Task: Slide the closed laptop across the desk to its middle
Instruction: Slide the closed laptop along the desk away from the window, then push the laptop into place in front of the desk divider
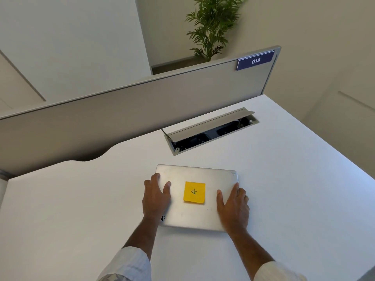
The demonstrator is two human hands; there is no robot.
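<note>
A closed silver laptop [194, 175] lies flat on the white desk [81, 209], a little right of the desk's centre. A yellow sticky note [194, 192] with a handwritten mark sits on its lid. My left hand [155, 196] grips the laptop's left edge, thumb on the lid and fingers over the side. My right hand [233, 207] lies on the right edge the same way, fingers reaching over the side. Both forearms come in from the bottom, in light sleeves.
An open cable hatch [211, 130] with its lid raised is set into the desk just beyond the laptop. A grey partition [142, 106] with a blue "018" label [255, 61] runs along the back. A potted plant [211, 27] stands behind it.
</note>
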